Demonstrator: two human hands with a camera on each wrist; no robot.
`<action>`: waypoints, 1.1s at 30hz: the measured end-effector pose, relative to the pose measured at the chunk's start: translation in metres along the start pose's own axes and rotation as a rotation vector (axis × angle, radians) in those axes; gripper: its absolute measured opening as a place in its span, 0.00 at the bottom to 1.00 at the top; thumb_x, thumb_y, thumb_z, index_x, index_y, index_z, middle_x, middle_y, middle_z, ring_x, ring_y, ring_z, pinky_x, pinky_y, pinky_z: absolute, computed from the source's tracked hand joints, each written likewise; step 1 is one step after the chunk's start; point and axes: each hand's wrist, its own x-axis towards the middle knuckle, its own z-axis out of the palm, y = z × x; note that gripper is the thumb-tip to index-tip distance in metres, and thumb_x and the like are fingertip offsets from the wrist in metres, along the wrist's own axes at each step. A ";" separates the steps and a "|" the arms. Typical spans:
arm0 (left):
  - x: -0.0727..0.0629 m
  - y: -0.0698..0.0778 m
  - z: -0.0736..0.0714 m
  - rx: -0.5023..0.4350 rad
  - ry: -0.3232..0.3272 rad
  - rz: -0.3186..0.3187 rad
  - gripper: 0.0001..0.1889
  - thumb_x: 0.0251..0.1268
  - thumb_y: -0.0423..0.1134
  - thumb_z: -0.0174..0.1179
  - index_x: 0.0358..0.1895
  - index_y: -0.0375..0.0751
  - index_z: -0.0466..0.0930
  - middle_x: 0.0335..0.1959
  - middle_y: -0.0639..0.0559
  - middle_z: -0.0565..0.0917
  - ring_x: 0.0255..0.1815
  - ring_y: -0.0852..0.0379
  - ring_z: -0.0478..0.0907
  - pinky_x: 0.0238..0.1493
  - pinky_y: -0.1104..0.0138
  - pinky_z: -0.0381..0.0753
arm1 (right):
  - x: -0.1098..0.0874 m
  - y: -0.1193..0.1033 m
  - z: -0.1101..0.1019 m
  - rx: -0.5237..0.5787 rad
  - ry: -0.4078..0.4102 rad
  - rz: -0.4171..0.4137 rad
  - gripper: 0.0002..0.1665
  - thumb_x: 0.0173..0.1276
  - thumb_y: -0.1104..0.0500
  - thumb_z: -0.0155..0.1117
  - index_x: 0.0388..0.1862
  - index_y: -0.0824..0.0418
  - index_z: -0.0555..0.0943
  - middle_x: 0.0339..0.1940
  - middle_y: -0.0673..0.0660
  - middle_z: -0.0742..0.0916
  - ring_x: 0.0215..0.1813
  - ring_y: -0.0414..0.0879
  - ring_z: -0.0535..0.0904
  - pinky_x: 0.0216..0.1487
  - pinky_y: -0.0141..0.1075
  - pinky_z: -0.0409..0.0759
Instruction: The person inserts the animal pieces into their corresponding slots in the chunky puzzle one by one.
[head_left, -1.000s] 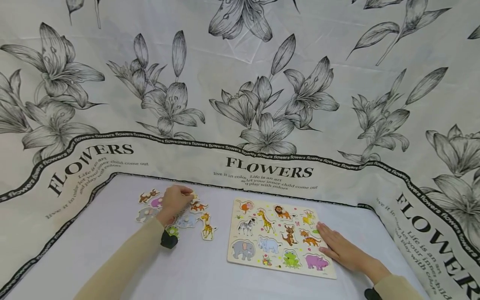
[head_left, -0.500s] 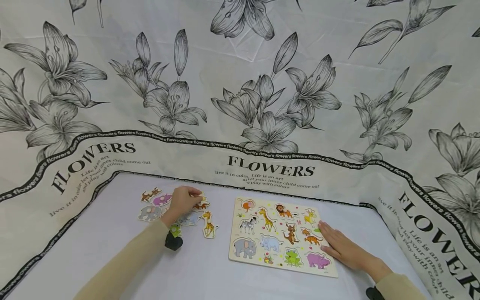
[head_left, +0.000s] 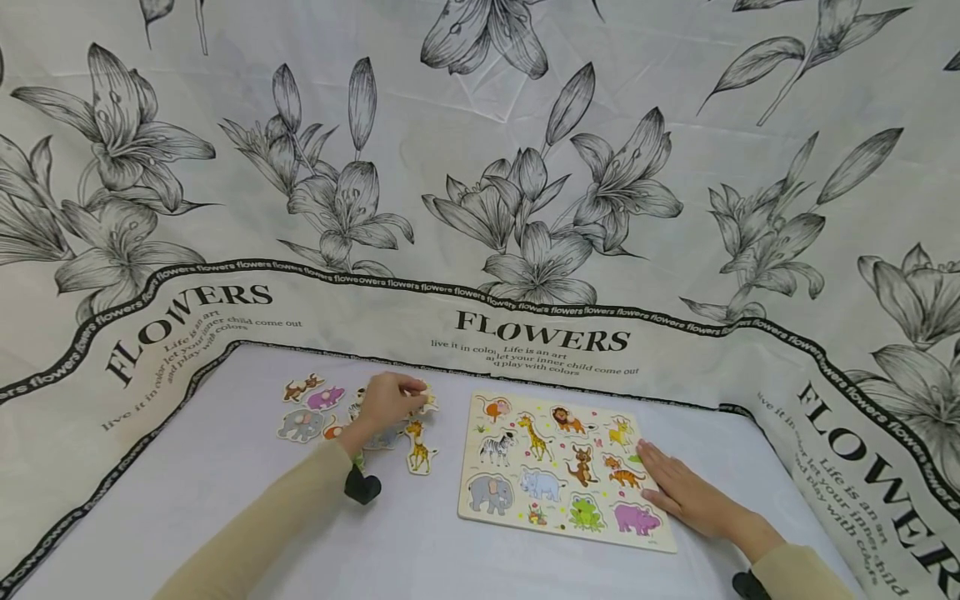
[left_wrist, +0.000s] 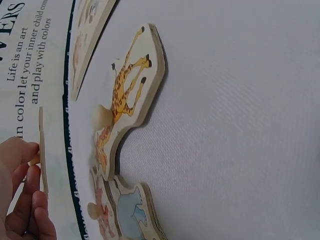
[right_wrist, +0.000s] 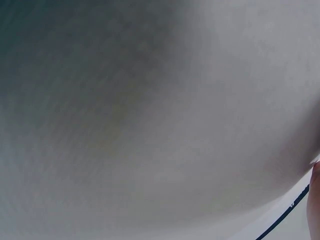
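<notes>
1. I see the left hand [head_left: 386,406] left of centre in the head view, pinching a small wooden piece [left_wrist: 43,165] by its knob [left_wrist: 35,160], fingers narrow around it
2. On the left wrist feed that piece shows edge-on at the lower left of the frame, raised off the table [head_left: 225,450]; in the head view its face shows some yellow, but I cannot tell which animal it bears
3. Just below the hand in the head view I have the giraffe piece [head_left: 417,448] lying flat, with the rhino piece [head_left: 386,437] beside it, partly hidden by the hand
4. Farther left I make out the kangaroo piece [head_left: 303,387], the hippo piece [head_left: 326,398] and the elephant piece [head_left: 302,426] lying close together
5. The puzzle board [head_left: 560,457], covered in coloured animals, lies right of centre in the lower half
6. I find the right hand [head_left: 693,504] at lower right, fingers extended, fingertips resting on the board's right edge
7. My right wrist feed is mostly a pale blur, with a bit of skin at the lower right
</notes>
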 end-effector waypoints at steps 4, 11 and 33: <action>0.000 0.006 0.004 0.000 -0.002 0.033 0.07 0.53 0.36 0.70 0.35 0.40 0.89 0.29 0.50 0.88 0.25 0.62 0.73 0.26 0.72 0.70 | 0.000 0.001 0.001 -0.004 0.008 -0.018 0.41 0.75 0.45 0.48 0.75 0.70 0.52 0.75 0.72 0.59 0.68 0.13 0.26 0.62 0.09 0.25; 0.001 0.016 0.015 0.003 -0.016 0.040 0.06 0.53 0.36 0.70 0.35 0.41 0.89 0.29 0.52 0.87 0.24 0.63 0.71 0.25 0.73 0.68 | 0.000 0.001 0.000 -0.002 0.001 -0.008 0.41 0.75 0.45 0.48 0.75 0.69 0.52 0.75 0.71 0.59 0.67 0.12 0.26 0.61 0.09 0.24; 0.006 0.048 0.051 -0.047 -0.117 0.119 0.07 0.54 0.37 0.69 0.36 0.43 0.88 0.32 0.52 0.88 0.27 0.64 0.74 0.28 0.74 0.73 | 0.000 0.001 0.000 0.002 -0.010 0.009 0.42 0.75 0.43 0.48 0.76 0.67 0.52 0.76 0.69 0.58 0.67 0.13 0.26 0.62 0.09 0.25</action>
